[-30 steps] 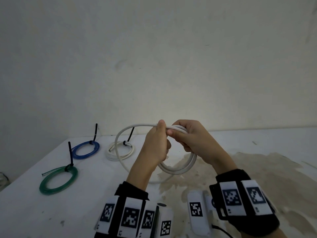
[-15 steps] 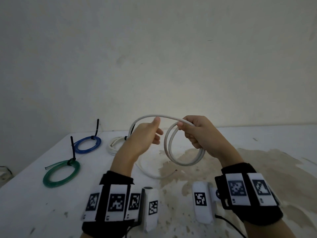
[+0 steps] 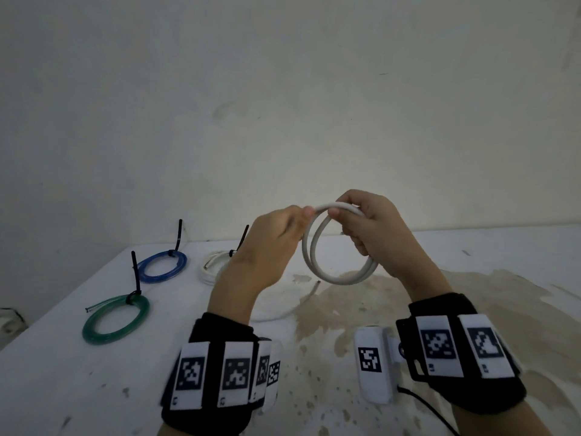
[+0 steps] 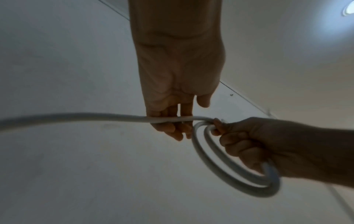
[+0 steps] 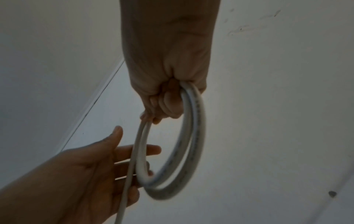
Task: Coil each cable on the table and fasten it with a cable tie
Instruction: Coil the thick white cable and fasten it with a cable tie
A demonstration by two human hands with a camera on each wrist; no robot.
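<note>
Above the table (image 3: 94, 388), hands now closer.

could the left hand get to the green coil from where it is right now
Probably yes: the green coil lies in the open on the table's left side, nothing between. But the left hand is guiding the white cable.

— What's behind the work area on my feed?

— I see a plain off-white wall (image 3: 283, 105), scuffed and faintly marked, filling the upper half of the head view. Below it the white bench (image 3: 63, 372) runs back to meet the wall.

— Is the bench surface clean?

— No. I can make out a broad brownish stain (image 3: 471, 294) spread across its right side, and small dark specks toward the near edge.

— Lighting?

— Dim overall. My left wrist view catches one bright ceiling light (image 4: 347, 8) at the top right corner.
</note>
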